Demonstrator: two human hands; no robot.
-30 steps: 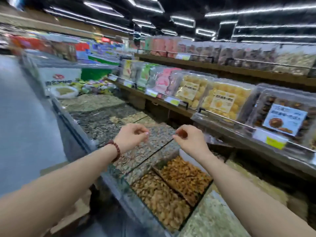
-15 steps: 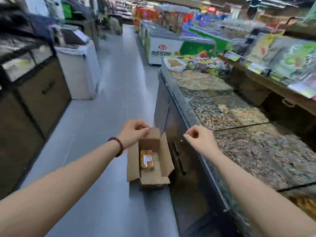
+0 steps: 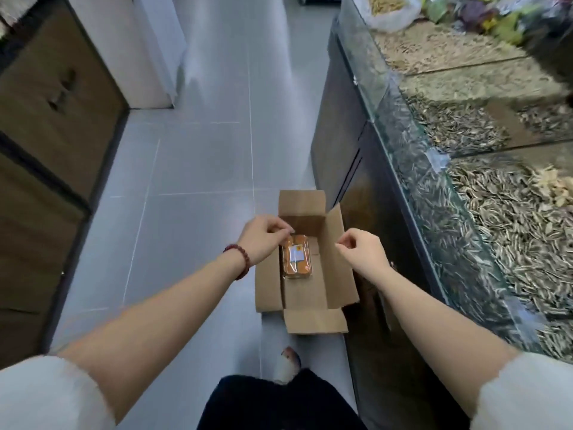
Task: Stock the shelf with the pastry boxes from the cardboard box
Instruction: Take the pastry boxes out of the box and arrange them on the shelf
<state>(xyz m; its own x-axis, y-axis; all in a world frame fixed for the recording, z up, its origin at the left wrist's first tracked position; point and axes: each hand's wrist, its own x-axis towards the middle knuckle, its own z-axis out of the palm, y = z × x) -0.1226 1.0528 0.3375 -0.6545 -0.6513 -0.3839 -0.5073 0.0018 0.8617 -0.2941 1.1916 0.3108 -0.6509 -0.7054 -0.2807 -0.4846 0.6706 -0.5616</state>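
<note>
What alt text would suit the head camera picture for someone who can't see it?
Seen from above, a person's left hand and right hand, fingers curled and empty, hover over an open cardboard box on a grey tiled floor; one clear pastry box of orange pastries lies inside. A glass-fronted counter of sunflower seeds runs along the right.

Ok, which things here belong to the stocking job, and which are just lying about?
Job: cardboard box, open on the floor; one pastry box inside it; left hand and right hand, fingers curled, holding nothing.
Not the job: glass-fronted seed bins; dark cabinet; bead bracelet.
</note>
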